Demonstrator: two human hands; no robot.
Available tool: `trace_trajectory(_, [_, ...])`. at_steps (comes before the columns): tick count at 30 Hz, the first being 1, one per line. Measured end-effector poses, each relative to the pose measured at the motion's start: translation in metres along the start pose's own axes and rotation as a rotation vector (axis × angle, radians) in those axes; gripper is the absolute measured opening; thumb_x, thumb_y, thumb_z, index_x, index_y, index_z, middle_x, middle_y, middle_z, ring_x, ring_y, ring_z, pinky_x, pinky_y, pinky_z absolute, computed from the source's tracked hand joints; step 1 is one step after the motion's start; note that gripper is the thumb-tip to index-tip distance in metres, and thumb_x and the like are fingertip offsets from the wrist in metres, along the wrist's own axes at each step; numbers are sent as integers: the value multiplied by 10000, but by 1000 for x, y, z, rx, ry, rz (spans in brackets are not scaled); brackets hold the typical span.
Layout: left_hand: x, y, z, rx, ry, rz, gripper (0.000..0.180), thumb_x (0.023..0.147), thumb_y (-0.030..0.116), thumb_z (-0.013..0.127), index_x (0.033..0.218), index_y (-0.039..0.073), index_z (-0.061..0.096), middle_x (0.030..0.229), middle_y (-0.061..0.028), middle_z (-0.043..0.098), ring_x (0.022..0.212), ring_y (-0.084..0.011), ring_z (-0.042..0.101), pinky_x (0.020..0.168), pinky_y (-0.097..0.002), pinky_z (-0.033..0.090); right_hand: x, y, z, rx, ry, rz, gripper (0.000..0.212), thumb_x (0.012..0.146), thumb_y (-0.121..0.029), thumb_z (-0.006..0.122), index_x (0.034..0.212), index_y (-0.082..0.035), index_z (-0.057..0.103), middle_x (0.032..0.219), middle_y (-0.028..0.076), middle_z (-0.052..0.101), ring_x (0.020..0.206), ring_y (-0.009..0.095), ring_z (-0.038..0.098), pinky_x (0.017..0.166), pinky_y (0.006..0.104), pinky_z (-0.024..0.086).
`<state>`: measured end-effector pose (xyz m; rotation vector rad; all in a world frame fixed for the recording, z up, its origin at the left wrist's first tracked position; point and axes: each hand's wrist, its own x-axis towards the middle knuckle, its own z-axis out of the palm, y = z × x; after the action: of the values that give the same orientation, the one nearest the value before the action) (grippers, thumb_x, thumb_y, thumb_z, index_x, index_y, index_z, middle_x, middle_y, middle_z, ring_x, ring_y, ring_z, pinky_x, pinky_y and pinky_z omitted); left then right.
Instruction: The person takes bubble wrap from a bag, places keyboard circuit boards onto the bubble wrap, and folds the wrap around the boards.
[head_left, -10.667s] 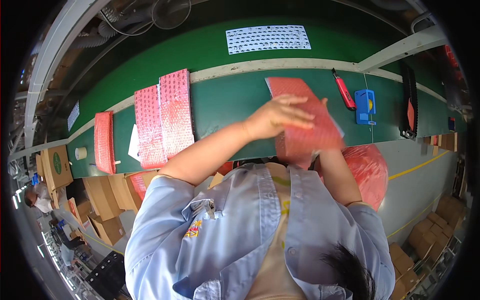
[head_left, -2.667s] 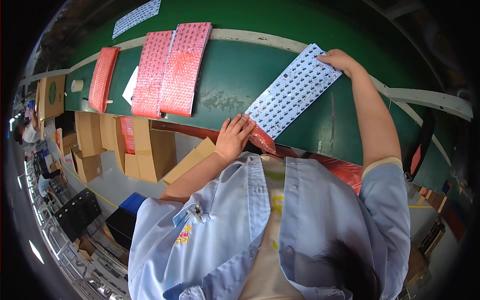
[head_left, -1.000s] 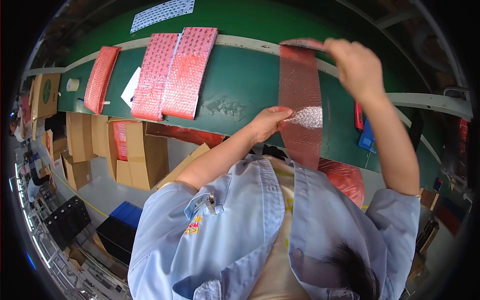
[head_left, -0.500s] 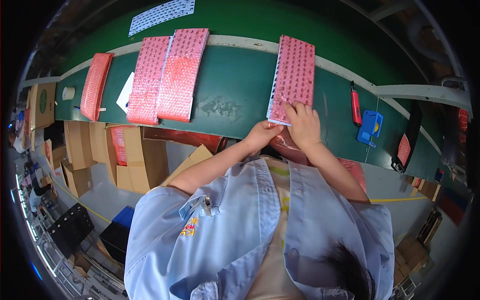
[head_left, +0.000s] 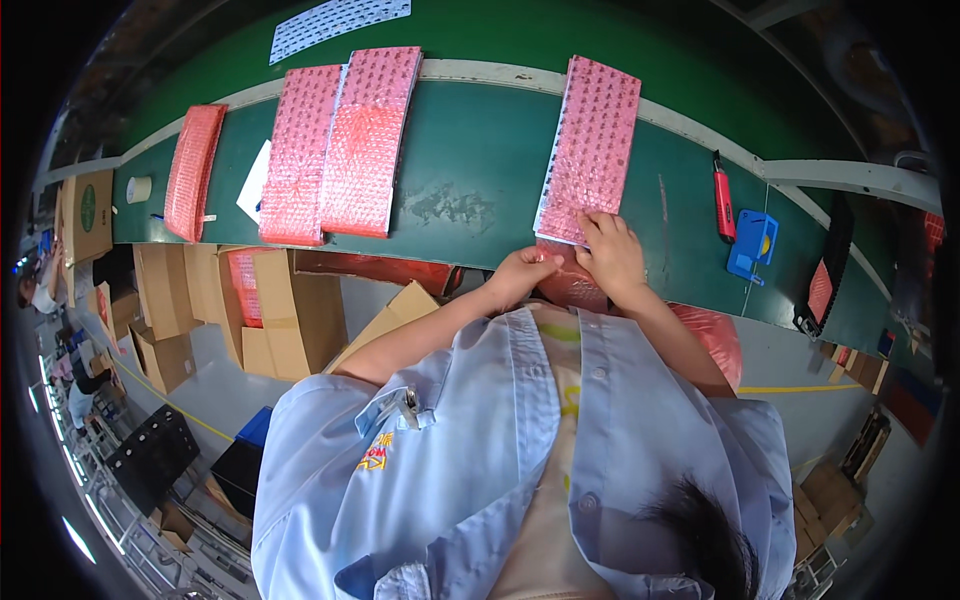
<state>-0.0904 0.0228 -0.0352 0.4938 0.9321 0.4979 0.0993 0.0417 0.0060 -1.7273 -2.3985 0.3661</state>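
A pink bubble-wrap bag [head_left: 592,140] lies lengthwise on the green table in front of me. Rows of dark marks show through its film, and white sheet edges show along its left side. My left hand [head_left: 522,277] pinches the bag's loose near end, thumb against fingers, at the table's front edge. My right hand [head_left: 612,252] grips the near right corner, its fingertips lying on top of the wrap. Between the hands, the reddish film hangs over the edge toward my body. What lies beneath my fingers is hidden.
Left on the table lie two filled pink bags [head_left: 300,150], a narrower red bubble-wrap bag [head_left: 193,170] and a tape roll [head_left: 138,188]. To the right are a red utility knife [head_left: 723,200] and a blue plastic tool [head_left: 752,245]. Open cardboard boxes [head_left: 290,310] stand below the table.
The view has shifted slightly. Both hands stay at the bag's near end, with the right-hand fingers a little lower on it and more of the reddish film showing between them.
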Motion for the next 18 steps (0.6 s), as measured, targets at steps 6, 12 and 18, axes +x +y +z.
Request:
trace_trajectory(6, [-12, 5, -9, 85, -184, 86, 178, 935, 163, 596, 1069, 48, 572, 875, 6, 625, 728, -53, 559, 664, -223, 467, 8, 3, 3, -17, 12, -20, 497, 718, -187, 689, 1194, -89, 584, 1066, 71, 564, 1033, 257, 537, 829, 395, 480])
trace_trajectory(12, [-18, 26, -19, 157, -24, 93, 163, 945, 183, 589, 1007, 33, 589, 818, 25, 603, 704, -39, 528, 627, -210, 440, 22, -7, 6, -88, 28, 63, 479, 742, -170, 678, 1206, -106, 578, 1084, 95, 557, 1031, 279, 537, 834, 404, 478])
trace_trajectory(18, [-6, 26, -36, 301, 78, 143, 204, 944, 219, 595, 959, 17, 623, 798, 34, 598, 712, -32, 520, 637, -206, 438, 76, 0, -35, -68, -448, 57, 325, 827, -293, 623, 1090, -104, 654, 1029, 136, 612, 961, 310, 607, 837, 430, 476])
